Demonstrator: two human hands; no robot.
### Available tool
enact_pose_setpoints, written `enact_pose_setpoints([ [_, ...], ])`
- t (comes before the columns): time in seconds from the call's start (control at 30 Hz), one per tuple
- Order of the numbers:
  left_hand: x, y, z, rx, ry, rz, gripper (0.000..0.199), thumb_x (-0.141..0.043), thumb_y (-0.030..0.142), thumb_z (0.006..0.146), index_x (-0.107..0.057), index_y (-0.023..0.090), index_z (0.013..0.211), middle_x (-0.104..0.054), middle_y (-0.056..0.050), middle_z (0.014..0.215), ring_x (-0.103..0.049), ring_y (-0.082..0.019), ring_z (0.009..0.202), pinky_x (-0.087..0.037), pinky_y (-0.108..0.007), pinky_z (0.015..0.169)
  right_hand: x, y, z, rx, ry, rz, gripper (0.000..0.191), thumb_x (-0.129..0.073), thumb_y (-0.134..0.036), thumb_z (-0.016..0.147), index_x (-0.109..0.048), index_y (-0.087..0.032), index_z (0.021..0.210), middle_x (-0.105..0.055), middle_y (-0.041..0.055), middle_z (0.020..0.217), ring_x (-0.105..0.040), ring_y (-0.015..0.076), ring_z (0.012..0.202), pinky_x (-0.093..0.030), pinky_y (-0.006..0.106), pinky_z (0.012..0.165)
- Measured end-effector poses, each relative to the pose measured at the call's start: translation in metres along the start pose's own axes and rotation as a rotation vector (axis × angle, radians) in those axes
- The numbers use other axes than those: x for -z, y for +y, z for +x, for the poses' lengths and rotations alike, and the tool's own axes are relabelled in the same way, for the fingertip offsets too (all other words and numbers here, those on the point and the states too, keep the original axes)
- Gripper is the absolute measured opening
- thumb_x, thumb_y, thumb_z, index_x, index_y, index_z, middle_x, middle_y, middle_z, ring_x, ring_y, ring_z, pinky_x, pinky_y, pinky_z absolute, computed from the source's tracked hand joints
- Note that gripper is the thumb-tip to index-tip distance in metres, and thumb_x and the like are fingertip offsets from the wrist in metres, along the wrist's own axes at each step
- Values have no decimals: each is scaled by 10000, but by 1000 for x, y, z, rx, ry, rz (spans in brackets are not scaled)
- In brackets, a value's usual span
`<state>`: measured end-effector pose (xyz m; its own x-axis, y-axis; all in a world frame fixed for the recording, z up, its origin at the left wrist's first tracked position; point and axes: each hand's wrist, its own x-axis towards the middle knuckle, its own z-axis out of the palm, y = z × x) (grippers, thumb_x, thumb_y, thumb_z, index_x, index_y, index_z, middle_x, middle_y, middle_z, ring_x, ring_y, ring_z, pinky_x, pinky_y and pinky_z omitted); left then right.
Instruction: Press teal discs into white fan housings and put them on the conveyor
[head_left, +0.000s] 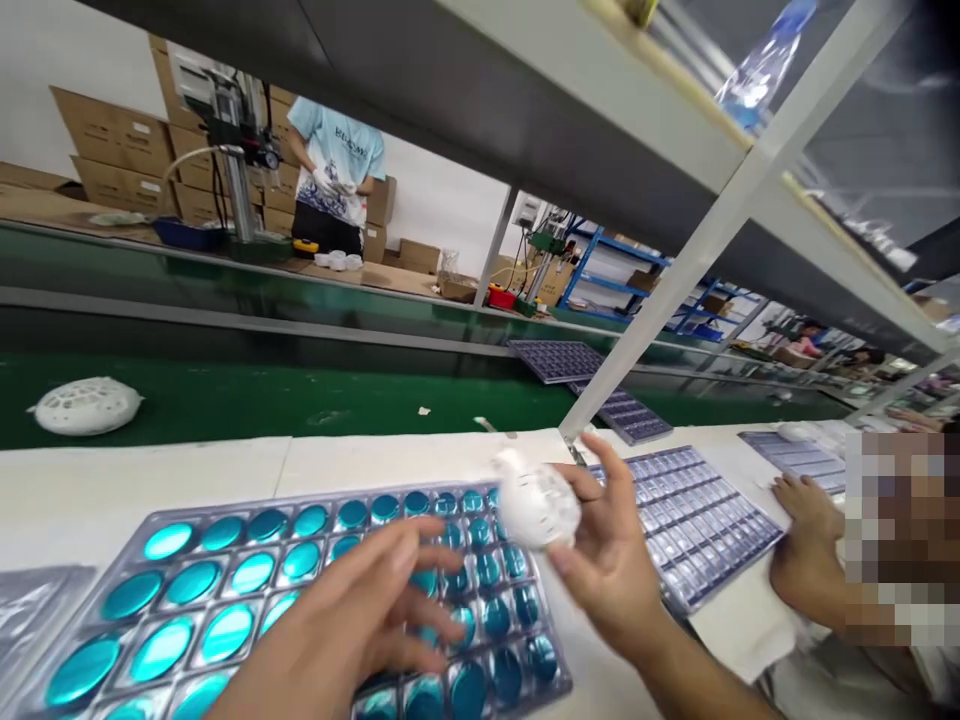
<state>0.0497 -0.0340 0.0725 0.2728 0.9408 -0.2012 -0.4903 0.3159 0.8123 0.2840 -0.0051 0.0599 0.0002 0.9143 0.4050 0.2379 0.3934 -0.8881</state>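
My right hand [611, 540] holds a white rounded plastic part [536, 503] with openings in its shell, gripped between thumb and fingers above the right end of a tray. The part is slightly blurred. My left hand [375, 600] hovers over the same tray with its fingers apart and nothing visible in them. That clear plastic tray [559, 655] lies on the white table and carries rows of shiny teal discs [161, 648]. Another white shell with a lattice of holes [88, 405] rests on the green belt at the far left.
Behind the table runs a green conveyor belt [225, 395] with purple-grey trays [559, 360]. A slanted white post [675, 280] rises beyond my right hand. Another tray [694, 520] and a person's hand [810, 545] are at right. A person [337, 165] stands across the belt.
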Motion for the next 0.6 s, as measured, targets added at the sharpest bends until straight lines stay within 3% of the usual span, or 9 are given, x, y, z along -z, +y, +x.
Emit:
enact_pose_setpoints([
  [0.07,-10,3,8,69,8,-62,308,-612,418,907,-687,214,1126,-696,-117,1150,-690,-255,831,-609,-432,732,-40,-18,-11,119,-103,-34,904,-679,-309,764,-151,-333,1498,-616,93,1237,-664,273,1085,-578,411,885],
  [0.13,-15,4,15,108,61,-147,335,-620,418,895,-696,191,1130,-705,-128,1139,-694,-268,815,-612,-423,729,-55,-24,-16,169,-128,-136,944,-710,-314,761,-132,-321,1507,-599,91,1276,-629,277,1147,-542,426,964],
  [0.2,-13,5,20,115,149,-183,365,-623,427,887,-701,147,1108,-728,-139,1003,-678,-251,724,-605,-376,631,-50,-25,-17,163,-155,-253,814,-723,-372,792,-263,-314,1461,-613,96,1225,-627,283,1114,-551,432,930],
  [0.23,-10,6,21,108,193,-176,373,-615,435,889,-701,136,1096,-726,-132,915,-655,-230,662,-588,-348,567,-43,-24,-17,157,-230,-318,629,-699,-385,834,-391,-321,1378,-638,89,1137,-641,274,1043,-563,417,871],
  [0.3,-3,8,23,85,269,-151,376,-588,452,897,-695,137,1071,-695,-104,784,-591,-195,568,-526,-298,461,-27,-23,-19,168,-506,-474,148,-607,-345,935,-598,-325,1081,-659,58,923,-647,229,862,-552,351,743],
  [0.33,1,9,23,68,293,-138,372,-576,466,897,-693,143,1038,-677,-91,741,-562,-184,539,-497,-284,432,-22,-23,-20,187,-673,-563,67,-570,-300,966,-631,-313,943,-652,43,844,-635,204,795,-533,317,710],
  [0.43,7,12,23,52,291,-106,406,-558,553,880,-673,164,887,-631,-60,669,-513,-164,512,-492,-280,451,-19,-17,-27,298,-1001,-783,134,-594,-244,960,-656,-241,841,-649,39,800,-619,176,760,-511,268,720],
  [0.5,8,13,22,62,281,-101,438,-591,601,842,-662,169,835,-613,-45,667,-502,-153,515,-503,-276,474,-23,-12,-29,360,-1085,-871,98,-648,-277,923,-665,-187,887,-660,61,835,-625,200,791,-516,288,738],
  [0.6,9,10,22,44,293,-110,444,-659,585,809,-687,192,1014,-648,-48,802,-564,-175,617,-528,-272,511,-23,-12,-21,307,-1211,-856,154,-718,-291,868,-643,-157,870,-674,67,864,-633,212,801,-501,276,685],
])
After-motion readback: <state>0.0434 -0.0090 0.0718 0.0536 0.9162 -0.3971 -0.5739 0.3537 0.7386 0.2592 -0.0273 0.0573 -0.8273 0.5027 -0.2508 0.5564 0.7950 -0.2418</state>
